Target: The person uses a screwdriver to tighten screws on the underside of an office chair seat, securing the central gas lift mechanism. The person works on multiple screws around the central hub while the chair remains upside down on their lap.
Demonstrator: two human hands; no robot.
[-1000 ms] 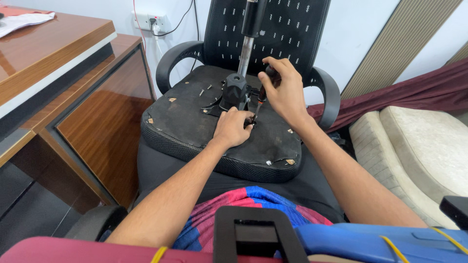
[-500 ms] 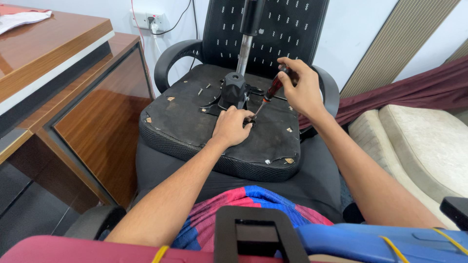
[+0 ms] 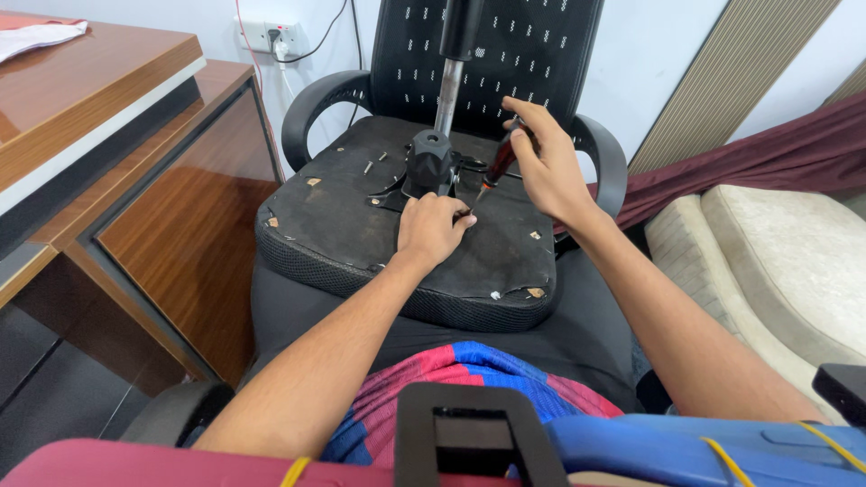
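Your right hand (image 3: 550, 167) grips a screwdriver (image 3: 494, 171), red-brown handle up, tip angled down toward the metal plate (image 3: 388, 194) at the base of the black hub (image 3: 428, 162). Your left hand (image 3: 431, 227) rests closed on the upturned seat base (image 3: 361, 234), fingertips pinched just beside the tip; what they pinch is too small to tell. Loose screws (image 3: 368, 167) lie on the base left of the hub. A gas post (image 3: 448, 86) rises from the hub. Wooden table (image 3: 81, 99) on the left.
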